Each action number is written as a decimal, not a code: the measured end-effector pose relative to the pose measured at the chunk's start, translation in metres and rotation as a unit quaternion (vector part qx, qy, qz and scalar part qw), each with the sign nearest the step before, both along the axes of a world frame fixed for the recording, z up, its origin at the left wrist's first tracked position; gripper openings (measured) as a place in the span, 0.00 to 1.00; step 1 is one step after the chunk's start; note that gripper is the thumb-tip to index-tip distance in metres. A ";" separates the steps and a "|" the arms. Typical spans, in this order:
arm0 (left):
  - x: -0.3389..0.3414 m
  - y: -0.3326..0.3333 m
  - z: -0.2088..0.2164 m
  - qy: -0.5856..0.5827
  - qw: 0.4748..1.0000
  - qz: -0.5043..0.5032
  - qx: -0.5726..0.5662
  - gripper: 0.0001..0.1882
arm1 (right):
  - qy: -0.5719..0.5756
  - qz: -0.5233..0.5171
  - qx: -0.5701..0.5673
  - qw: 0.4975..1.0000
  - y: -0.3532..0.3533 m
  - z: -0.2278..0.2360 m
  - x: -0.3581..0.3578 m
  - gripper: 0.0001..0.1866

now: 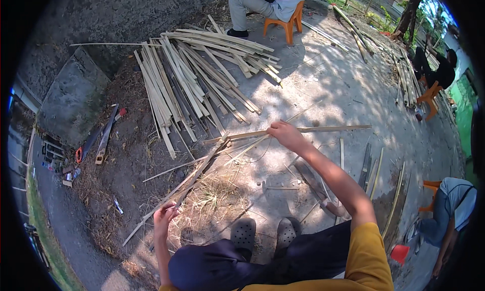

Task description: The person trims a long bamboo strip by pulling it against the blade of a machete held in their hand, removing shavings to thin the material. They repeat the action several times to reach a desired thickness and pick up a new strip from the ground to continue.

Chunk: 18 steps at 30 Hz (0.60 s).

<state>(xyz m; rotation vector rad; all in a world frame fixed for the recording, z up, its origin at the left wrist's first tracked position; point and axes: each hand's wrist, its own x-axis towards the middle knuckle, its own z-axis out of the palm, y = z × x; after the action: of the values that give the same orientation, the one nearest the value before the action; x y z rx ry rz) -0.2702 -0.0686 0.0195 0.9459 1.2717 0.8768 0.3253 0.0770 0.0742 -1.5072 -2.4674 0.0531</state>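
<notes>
Bamboo strips lie across the ground in front of me. My left hand (164, 216) is closed around a split bamboo strip (199, 172) that slants up and away to the right. Farther out, my right hand (286, 133) pinches a bamboo strip at the near end of my reach, where a long flat strip (336, 128) and thinner slivers (247, 148) cross. Which of these its fingers hold is hard to make out. Below that hand lies a broad blade with a handle (314, 184), and a small hammer-shaped tool (280, 188) rests before my shoes.
A large pile of bamboo strips (197, 79) spreads ahead. Two saw-like tools, one with an orange handle (79, 154), one with a wooden handle (101, 152), lie left. A stone slab (70, 99) leans behind them. People sit on orange stools (286, 26) ahead and right.
</notes>
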 end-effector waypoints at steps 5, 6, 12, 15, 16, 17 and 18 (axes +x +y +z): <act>-0.034 0.058 0.046 -0.101 0.991 0.082 -0.041 0.18 | -0.048 -0.055 -0.046 0.996 0.001 0.000 0.080 0.10; -0.026 0.076 0.054 -0.101 0.991 0.083 -0.038 0.18 | -0.073 -0.044 -0.049 0.995 0.000 -0.005 0.089 0.10; 0.140 0.120 0.048 0.214 0.916 -0.314 0.129 0.22 | -0.024 0.003 -0.052 0.998 0.003 -0.036 0.067 0.10; 0.221 0.088 0.033 0.092 0.898 -0.415 -0.111 0.19 | -0.022 -0.021 -0.041 0.999 0.004 -0.049 0.036 0.09; 0.233 0.076 0.033 0.033 0.901 -0.397 -0.173 0.18 | -0.035 -0.043 -0.033 0.998 0.004 -0.053 0.035 0.09; 0.236 0.073 0.020 0.032 0.900 -0.399 -0.173 0.18 | -0.072 -0.056 -0.095 0.991 0.008 -0.054 0.038 0.13; 0.236 0.070 -0.002 0.022 0.910 -0.381 -0.164 0.18 | -0.071 -0.056 -0.099 0.991 0.006 -0.059 0.038 0.13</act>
<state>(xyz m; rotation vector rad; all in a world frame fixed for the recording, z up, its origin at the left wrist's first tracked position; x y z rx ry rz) -0.0343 0.0011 0.0175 1.0677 0.9186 0.0259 0.3630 0.0828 0.0152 -1.7881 -2.5456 0.1808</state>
